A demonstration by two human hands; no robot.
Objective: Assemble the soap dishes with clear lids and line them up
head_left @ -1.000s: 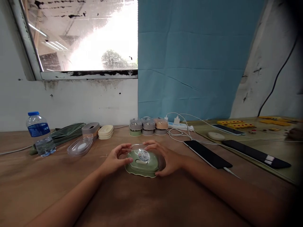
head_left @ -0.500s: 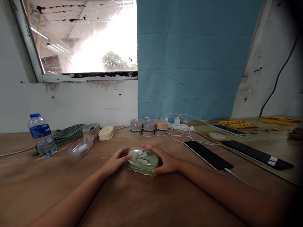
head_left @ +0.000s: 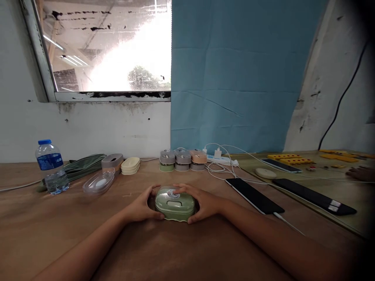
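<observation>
Green rounded plastic box with transparent lid point(head_left: 175, 210): positioned on the brown desk point(head_left: 175, 257), lower centre of the frame. Left hand point(head_left: 143, 206) and right hand point(head_left: 207, 205) hold opposite ends of the box, thumbs at its near edge. Three lidded two-tone plastic boxes point(head_left: 182, 157) stand in a row, centre. Blue-capped clear plastic bottle point(head_left: 51, 171) stands upright, left of frame.

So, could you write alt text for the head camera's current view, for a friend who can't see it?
A left hand and a right hand cup a green lidded box on a brown table. Behind, three boxes stand in a row; a blue-capped bottle stands at left, and a phone with a cable lies at right.
</observation>
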